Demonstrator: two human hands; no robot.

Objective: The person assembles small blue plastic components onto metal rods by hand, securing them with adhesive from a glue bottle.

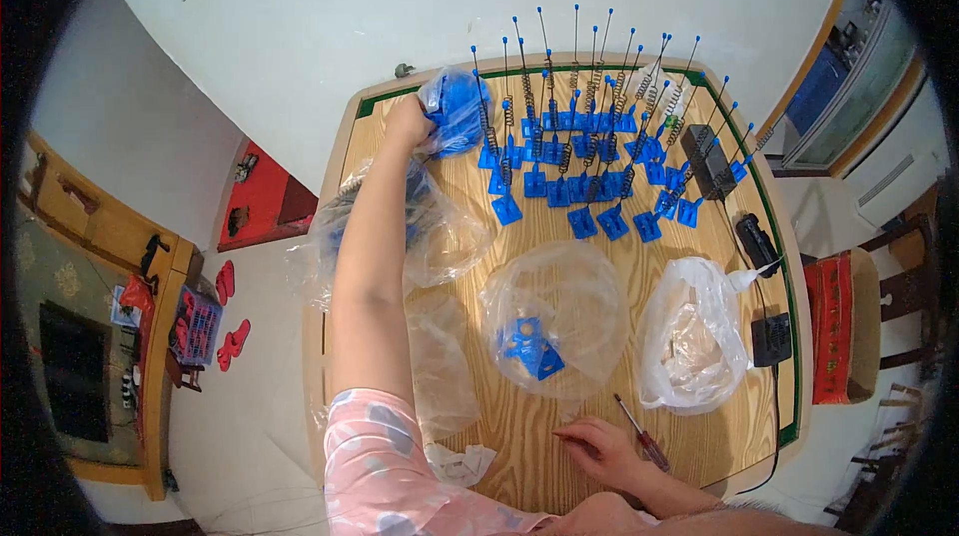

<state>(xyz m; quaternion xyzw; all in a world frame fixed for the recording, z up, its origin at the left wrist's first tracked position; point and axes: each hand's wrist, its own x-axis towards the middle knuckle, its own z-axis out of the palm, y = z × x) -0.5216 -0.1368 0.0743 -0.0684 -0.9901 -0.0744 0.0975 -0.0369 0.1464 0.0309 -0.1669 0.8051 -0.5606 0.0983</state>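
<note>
A clear bag of blue parts (456,116) sits at the upper middle of the frame, near the far edge of the wooden table (699,441). The left hand (408,123) is at the bag's left side; its fingertips are partly hidden, so I cannot tell whether they grip the plastic. Just right of it stand rows of blue bases (507,210) bearing coiled springs and dark, blue-tipped rods. Below the left hand, partly behind the forearm, lies a large clear bag (455,236). A second clear bag (591,306) at the centre holds blue pieces (534,348). To its right is a white plastic bag (694,336). At the lower middle, the right hand (601,448) lies empty, fingers loosely bent, just beside a screwdriver (651,446). Red slippers (234,344) lie on the floor at the left.
</note>
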